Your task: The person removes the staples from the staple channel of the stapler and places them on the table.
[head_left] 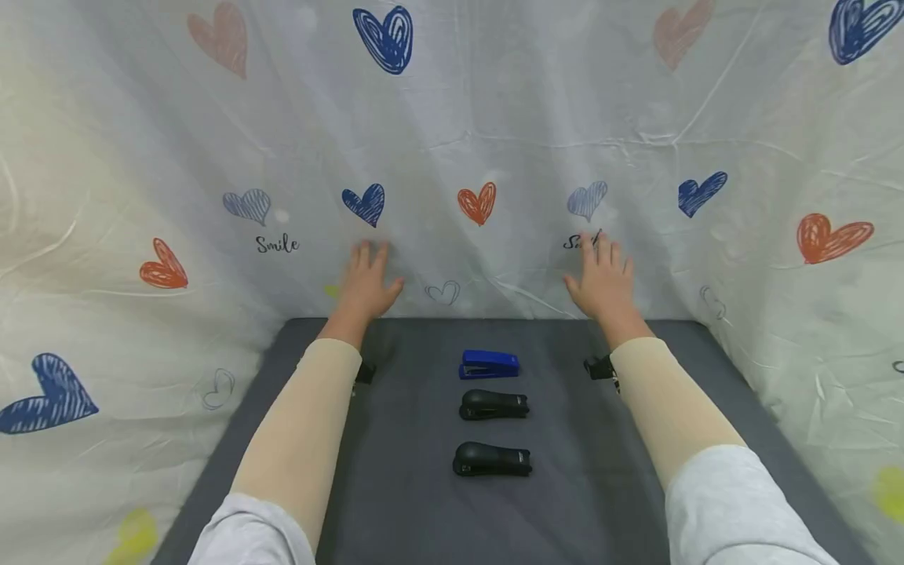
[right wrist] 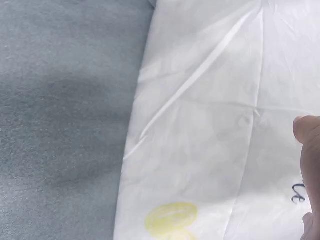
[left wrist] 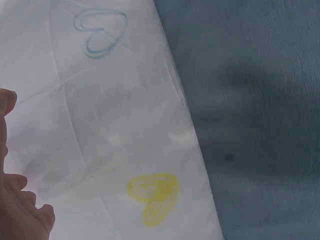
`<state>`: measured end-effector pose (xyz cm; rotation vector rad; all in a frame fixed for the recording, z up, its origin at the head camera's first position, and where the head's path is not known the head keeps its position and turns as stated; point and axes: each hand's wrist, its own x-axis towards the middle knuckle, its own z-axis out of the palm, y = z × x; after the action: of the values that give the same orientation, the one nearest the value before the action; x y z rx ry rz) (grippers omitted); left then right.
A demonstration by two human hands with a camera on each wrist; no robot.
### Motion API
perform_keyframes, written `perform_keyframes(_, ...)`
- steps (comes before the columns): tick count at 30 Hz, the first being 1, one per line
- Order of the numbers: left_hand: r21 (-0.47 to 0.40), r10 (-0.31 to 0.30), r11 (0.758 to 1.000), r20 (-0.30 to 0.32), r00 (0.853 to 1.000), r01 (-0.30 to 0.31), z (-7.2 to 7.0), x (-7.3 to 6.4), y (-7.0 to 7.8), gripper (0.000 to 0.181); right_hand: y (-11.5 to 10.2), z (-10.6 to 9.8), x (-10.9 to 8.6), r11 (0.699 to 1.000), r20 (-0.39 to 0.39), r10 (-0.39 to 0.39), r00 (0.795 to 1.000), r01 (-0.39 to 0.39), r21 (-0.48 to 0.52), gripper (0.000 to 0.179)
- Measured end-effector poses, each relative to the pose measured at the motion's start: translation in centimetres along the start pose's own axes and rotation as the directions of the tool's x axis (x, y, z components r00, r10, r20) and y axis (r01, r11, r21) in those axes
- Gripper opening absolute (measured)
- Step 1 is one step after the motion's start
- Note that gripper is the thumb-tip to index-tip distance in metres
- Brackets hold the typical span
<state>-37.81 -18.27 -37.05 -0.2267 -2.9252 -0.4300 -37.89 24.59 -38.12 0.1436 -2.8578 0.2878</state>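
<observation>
Three staplers lie in a column on the dark grey table between my forearms. Farthest back is a blue stapler [head_left: 489, 365], then a black stapler [head_left: 493, 405], and nearest to me another black stapler [head_left: 492, 460]. My left hand [head_left: 366, 284] is stretched past the table's back edge, fingers spread, holding nothing. Level with it on the other side, my right hand [head_left: 605, 278] also has its fingers spread and holds nothing. Both hands are apart from the staplers. Only parts of the left fingers [left wrist: 30, 205] and the right thumb [right wrist: 305, 131] show in the wrist views.
A white curtain [head_left: 431, 110] printed with hearts and "Smile" hangs behind and on both sides of the grey table [head_left: 410, 502]. Dark wrist-worn devices [head_left: 599, 367] sit under the forearms.
</observation>
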Motion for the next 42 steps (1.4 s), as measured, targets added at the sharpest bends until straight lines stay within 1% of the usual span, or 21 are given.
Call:
perform_keyframes(2, -0.03, 0.015, 0.999, -0.02, 1.0, -0.015, 0.4, -0.3, -0.1, 0.08, -0.2, 0.2, -0.4, 1.0, -0.012, -0.02, 1.0, 0.02, 0.009, 0.086)
perform_keyframes(5, -0.106, 0.03, 0.994, -0.056, 0.998, -0.036, 1.0, -0.9, -0.2, 0.077, -0.6, 0.5, -1.0, 0.998, -0.056, -0.059, 0.997, 0.061, 0.028, 0.082)
perform_keyframes(7, -0.185, 0.034, 0.982, -0.076, 0.997, -0.048, 1.5, -1.3, -0.2, 0.076, -0.9, 0.9, -1.4, 0.995, -0.1, -0.084, 0.991, 0.09, 0.048, 0.079)
perform_keyframes(9, -0.276, 0.032, 0.96, -0.087, 0.996, -0.055, 1.9, -1.9, -0.1, 0.074, -1.2, 1.4, -1.7, 0.989, -0.162, -0.107, 0.981, 0.122, 0.081, 0.076)
perform_keyframes(11, -0.351, 0.039, 0.934, -0.097, 0.995, -0.07, 2.5, -2.5, 0.0, 0.073, -1.6, 2.0, -2.0, 0.98, -0.244, -0.137, 0.96, 0.166, 0.106, 0.073)
perform_keyframes(14, -0.416, 0.056, 0.904, -0.121, 0.991, -0.102, 3.1, -3.4, 0.3, 0.068, -2.1, 2.9, -2.5, 0.962, -0.364, -0.197, 0.91, 0.251, 0.109, 0.067)
perform_keyframes(16, -0.439, 0.07, 0.89, -0.14, 0.988, -0.125, 3.6, -3.9, 0.4, 0.063, -2.5, 3.6, -2.8, 0.948, -0.411, -0.235, 0.881, 0.302, 0.105, 0.064)
perform_keyframes(18, -0.465, 0.081, 0.873, -0.158, 0.984, -0.146, 4.1, -4.4, 0.7, 0.057, -2.9, 4.4, -3.2, 0.936, -0.419, -0.259, 0.87, 0.333, 0.112, 0.062)
perform_keyframes(21, -0.513, 0.094, 0.842, -0.17, 0.981, -0.169, 4.9, -5.0, 1.1, 0.051, -3.5, 5.3, -3.8, 0.927, -0.398, -0.27, 0.877, 0.348, 0.139, 0.062)
perform_keyframes(23, -0.56, 0.097, 0.808, -0.176, 0.98, -0.18, 5.4, -5.5, 1.4, 0.048, -4.0, 5.9, -4.2, 0.924, -0.376, -0.27, 0.886, 0.349, 0.157, 0.063)
perform_keyframes(26, -0.636, 0.086, 0.751, -0.17, 0.982, -0.176, 6.4, -5.9, 1.9, 0.046, -4.9, 6.5, -4.8, 0.922, -0.337, -0.261, 0.904, 0.337, 0.19, 0.064)
perform_keyframes(28, -0.671, 0.074, 0.723, -0.162, 0.984, -0.164, 7.1, -6.2, 2.2, 0.046, -5.4, 7.0, -5.1, 0.921, -0.307, -0.252, 0.918, 0.325, 0.215, 0.064)
perform_keyframes(29, -0.682, 0.066, 0.715, -0.156, 0.985, -0.156, 7.5, -6.3, 2.3, 0.045, -5.7, 7.3, -5.3, 0.919, -0.294, -0.249, 0.923, 0.321, 0.227, 0.064)
perform_keyframes(32, -0.698, 0.047, 0.704, -0.135, 0.99, -0.128, 8.8, -6.6, 2.6, 0.046, -6.3, 8.0, -5.7, 0.915, -0.243, -0.236, 0.941, 0.299, 0.271, 0.066)
perform_keyframes(36, -0.704, 0.04, 0.702, -0.105, 0.994, -0.102, 10.6, -6.9, 3.1, 0.046, -7.1, 8.6, -6.3, 0.897, -0.179, -0.23, 0.957, 0.279, 0.343, 0.068)
perform_keyframes(38, -0.708, 0.05, 0.699, -0.091, 0.995, -0.1, 11.4, -7.0, 3.5, 0.045, -7.4, 8.7, -6.6, 0.886, -0.154, -0.237, 0.959, 0.279, 0.37, 0.068)
perform_keyframes(41, -0.703, 0.066, 0.705, -0.072, 0.995, -0.098, 12.5, -7.2, 3.9, 0.045, -8.0, 9.1, -6.9, 0.873, -0.127, -0.265, 0.956, 0.294, 0.389, 0.07)
perform_keyframes(42, -0.698, 0.065, 0.71, -0.066, 0.996, -0.093, 12.9, -7.3, 4.0, 0.044, -8.2, 9.3, -7.0, 0.871, -0.114, -0.276, 0.954, 0.299, 0.39, 0.071)
